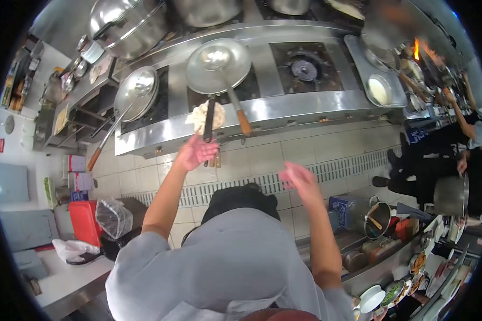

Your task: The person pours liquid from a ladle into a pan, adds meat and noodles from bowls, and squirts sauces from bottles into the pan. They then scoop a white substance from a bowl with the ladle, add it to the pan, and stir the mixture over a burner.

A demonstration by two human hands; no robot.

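Observation:
My left hand (196, 152) is open with its fingers spread, just below the dark wok handle (209, 122). That handle belongs to a wok (195, 69) on the middle burner, and a crumpled pale cloth (198, 115) lies around it on the stove's front edge. A ladle (231, 96) rests in this wok, its wooden grip hanging over the edge. Out over the floor to the right, my right hand (299, 177) is open and holds nothing; it is slightly blurred. Another wok (122, 96), with a second ladle (115, 125) in it, sits farther left.
A bare burner (305, 69) is right of the middle wok, then a metal tray (367, 67) with a white-filled container (379, 90). Large pots (136, 32) stand behind. Co-workers (439, 134) are at the right, near a flame (416, 49). A floor grate (326, 172) crosses the tiles.

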